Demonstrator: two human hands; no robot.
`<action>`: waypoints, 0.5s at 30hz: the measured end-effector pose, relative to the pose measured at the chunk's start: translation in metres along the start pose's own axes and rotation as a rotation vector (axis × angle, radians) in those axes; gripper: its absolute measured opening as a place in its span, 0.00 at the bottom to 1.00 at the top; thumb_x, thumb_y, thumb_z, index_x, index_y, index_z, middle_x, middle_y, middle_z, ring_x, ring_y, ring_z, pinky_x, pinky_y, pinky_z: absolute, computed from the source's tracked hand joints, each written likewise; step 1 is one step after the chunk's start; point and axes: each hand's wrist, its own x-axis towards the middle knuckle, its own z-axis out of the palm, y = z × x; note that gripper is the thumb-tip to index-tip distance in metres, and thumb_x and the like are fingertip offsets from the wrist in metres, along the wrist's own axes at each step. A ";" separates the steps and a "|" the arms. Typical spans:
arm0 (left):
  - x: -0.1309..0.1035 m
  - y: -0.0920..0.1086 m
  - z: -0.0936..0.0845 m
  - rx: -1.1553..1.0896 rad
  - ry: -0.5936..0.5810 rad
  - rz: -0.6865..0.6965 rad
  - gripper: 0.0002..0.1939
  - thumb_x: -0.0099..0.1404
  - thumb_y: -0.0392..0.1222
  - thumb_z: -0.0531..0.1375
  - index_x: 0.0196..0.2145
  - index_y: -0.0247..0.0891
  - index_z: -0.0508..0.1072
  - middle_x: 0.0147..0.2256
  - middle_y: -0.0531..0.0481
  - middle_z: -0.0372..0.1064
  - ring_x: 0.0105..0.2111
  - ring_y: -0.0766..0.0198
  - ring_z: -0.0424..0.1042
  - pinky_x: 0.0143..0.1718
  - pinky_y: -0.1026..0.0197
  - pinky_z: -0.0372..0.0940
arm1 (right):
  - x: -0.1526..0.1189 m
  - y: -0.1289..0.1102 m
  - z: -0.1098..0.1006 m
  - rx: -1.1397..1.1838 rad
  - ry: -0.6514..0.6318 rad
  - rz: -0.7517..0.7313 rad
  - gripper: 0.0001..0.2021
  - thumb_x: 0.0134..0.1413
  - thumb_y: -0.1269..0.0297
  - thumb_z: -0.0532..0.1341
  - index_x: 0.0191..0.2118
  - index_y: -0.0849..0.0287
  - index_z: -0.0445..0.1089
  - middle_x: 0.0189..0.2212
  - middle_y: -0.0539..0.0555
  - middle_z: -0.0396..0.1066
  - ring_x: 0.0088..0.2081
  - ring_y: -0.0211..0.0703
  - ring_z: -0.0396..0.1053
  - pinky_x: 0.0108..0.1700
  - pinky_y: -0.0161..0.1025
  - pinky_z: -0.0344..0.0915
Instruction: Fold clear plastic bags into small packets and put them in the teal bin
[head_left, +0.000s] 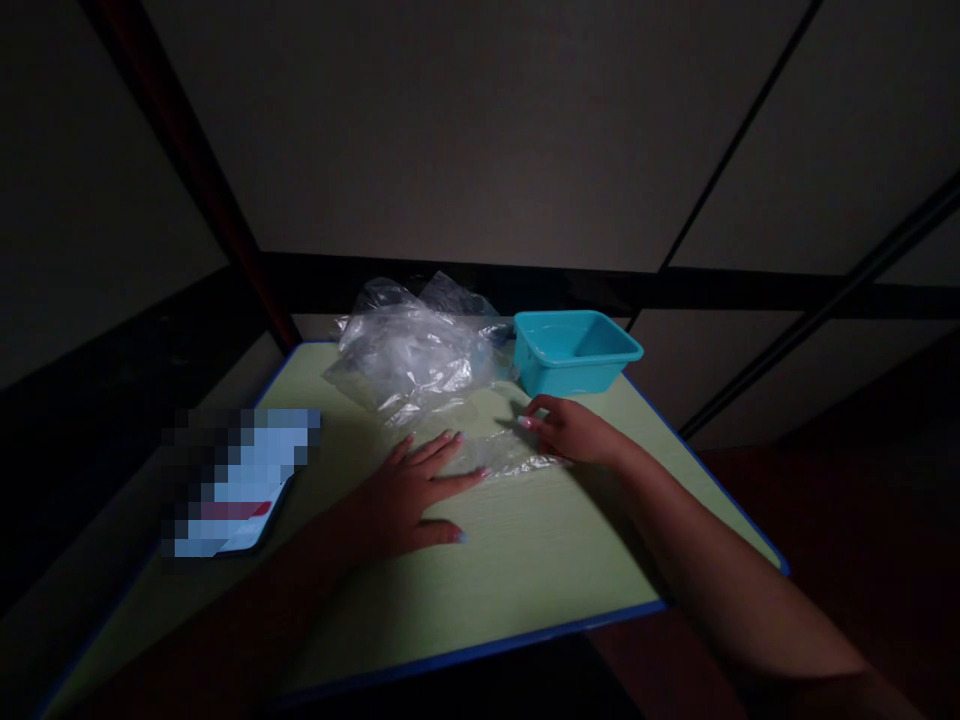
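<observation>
A thin clear plastic bag point(487, 452) lies spread flat on the table, its near edge creased and shiny. My left hand point(412, 495) rests palm down at the bag's left side, fingers spread, fingertips touching the film. Over the bag's right end is my right hand point(570, 428), with thumb and forefinger brought together in a pinch at the film. Its other fingers are curled and partly hidden. Behind both hands sits a crumpled heap of clear plastic bags point(420, 350).
A turquoise plastic basin point(574, 375) stands at the table's back right, close to my right hand. On the left lies a phone point(247, 490), its screen lit and mostly blurred out. The pale green table point(480, 590) has a blue edge. Dark cabinet panels point(465, 130) rise behind it.
</observation>
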 end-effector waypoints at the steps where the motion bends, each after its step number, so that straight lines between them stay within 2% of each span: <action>1: 0.000 0.000 0.000 0.005 -0.007 -0.005 0.35 0.65 0.65 0.53 0.65 0.57 0.50 0.69 0.39 0.34 0.67 0.44 0.37 0.60 0.32 0.41 | -0.002 0.003 -0.005 0.053 -0.041 -0.020 0.14 0.63 0.55 0.54 0.45 0.60 0.65 0.24 0.50 0.72 0.23 0.38 0.67 0.27 0.33 0.57; 4: 0.000 0.000 0.001 0.013 -0.004 -0.003 0.35 0.65 0.65 0.53 0.65 0.57 0.50 0.69 0.39 0.34 0.67 0.43 0.38 0.60 0.33 0.42 | -0.007 0.012 -0.018 0.158 -0.149 -0.128 0.14 0.55 0.54 0.61 0.38 0.61 0.66 0.24 0.49 0.69 0.26 0.38 0.65 0.28 0.34 0.57; 6: 0.000 0.000 0.002 0.010 0.016 0.008 0.35 0.64 0.65 0.54 0.65 0.57 0.50 0.69 0.40 0.34 0.67 0.42 0.39 0.60 0.33 0.42 | -0.009 0.016 -0.023 0.130 -0.265 -0.203 0.13 0.49 0.57 0.65 0.33 0.61 0.67 0.25 0.48 0.66 0.27 0.37 0.62 0.29 0.34 0.57; 8: 0.000 -0.001 0.003 0.004 0.039 0.016 0.35 0.64 0.65 0.54 0.65 0.57 0.50 0.69 0.41 0.34 0.67 0.42 0.40 0.60 0.33 0.42 | -0.011 0.018 -0.024 0.082 -0.394 -0.239 0.11 0.44 0.62 0.67 0.33 0.61 0.68 0.25 0.47 0.64 0.27 0.36 0.60 0.30 0.33 0.56; 11: 0.000 -0.002 0.004 0.001 0.037 0.016 0.36 0.64 0.65 0.54 0.65 0.58 0.49 0.69 0.41 0.33 0.67 0.41 0.41 0.60 0.33 0.42 | -0.013 0.018 -0.026 0.040 -0.458 -0.245 0.09 0.42 0.70 0.66 0.33 0.61 0.69 0.24 0.45 0.61 0.28 0.35 0.59 0.30 0.33 0.55; 15: 0.001 -0.003 0.004 0.012 0.029 0.022 0.36 0.64 0.67 0.52 0.66 0.57 0.49 0.69 0.42 0.34 0.67 0.41 0.41 0.60 0.32 0.42 | -0.016 0.018 -0.029 0.053 -0.490 -0.257 0.08 0.44 0.77 0.58 0.32 0.60 0.69 0.26 0.47 0.65 0.30 0.36 0.62 0.32 0.33 0.56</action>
